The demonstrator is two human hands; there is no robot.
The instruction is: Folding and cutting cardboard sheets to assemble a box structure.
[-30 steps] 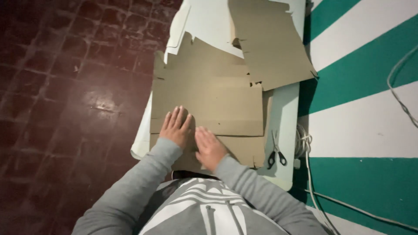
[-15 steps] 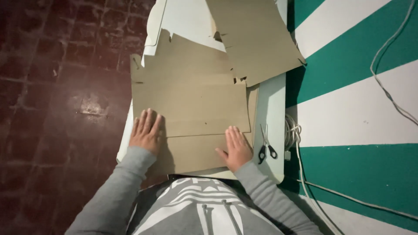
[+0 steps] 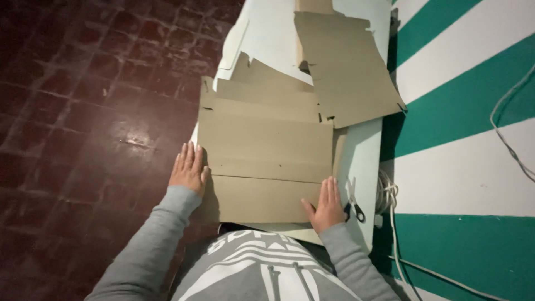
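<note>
Left hand (image 3: 188,169) flat, fingers spread, pressing left edge of cardboard sheet (image 3: 266,161); right hand (image 3: 327,206) flat on its lower right corner. Nothing gripped. Sheet lying on white table (image 3: 365,167), overhanging left edge. Scissors (image 3: 354,202) just beside right hand. Second cardboard piece (image 3: 343,67) farther up.

Hands now spread wide apart: left hand (image 3: 188,168) sits at the left edge of the folded cardboard sheet (image 3: 267,161), right hand (image 3: 327,206) at its right edge beside the scissors (image 3: 353,202); earlier both pressed together mid-sheet.
</note>
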